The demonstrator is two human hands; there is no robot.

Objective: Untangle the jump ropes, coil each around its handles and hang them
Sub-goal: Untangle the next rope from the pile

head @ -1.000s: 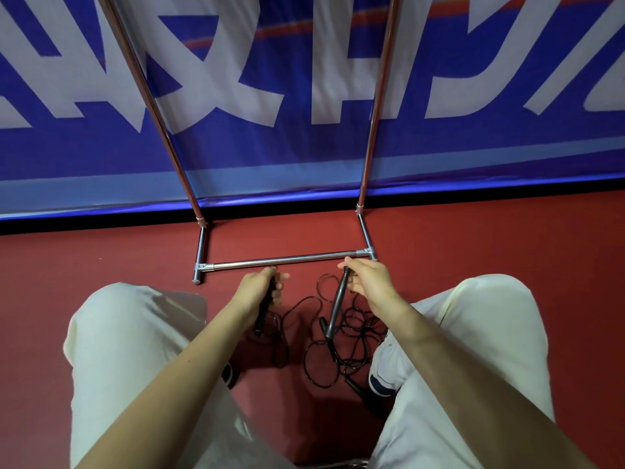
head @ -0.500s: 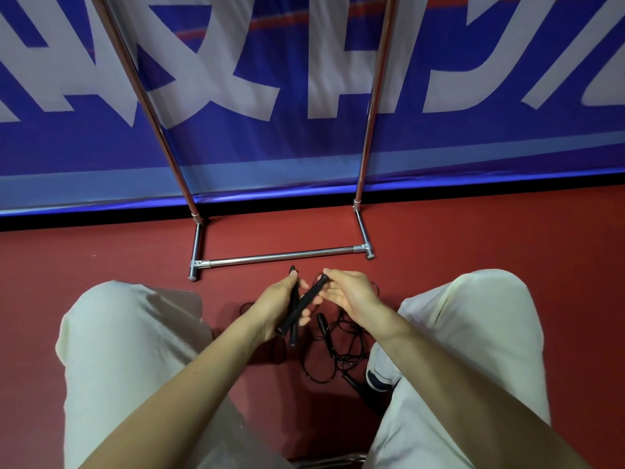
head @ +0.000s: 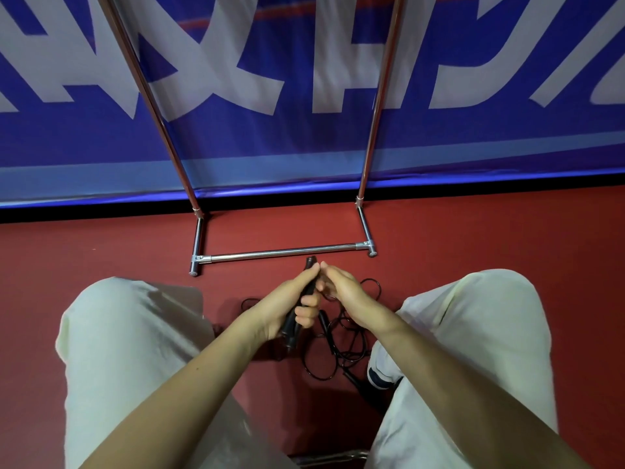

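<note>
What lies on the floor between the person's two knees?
In the head view, tangled black ropes lie on the red floor between the knees, below both hands. The left hand grips the black handles above them.

A chrome-bright metal rack [head: 284, 253] stands on a matt red floor [head: 473, 238], its smooth tubes glossy with highlights and joined by duller silver fittings. Behind it hangs a banner [head: 304, 147] of smooth, faintly sheened sheet in blue and white. The jump-rope handles [head: 306, 292] look like matt black plastic or rubber, and the thin cords [head: 341, 336] heaped on the floor are black and smooth, with a slight shine. The trousers [head: 128, 350] are pale, soft woven cloth, creased at the knee. The shoe [head: 380, 375] shows a white upper with a dark trim.
</note>
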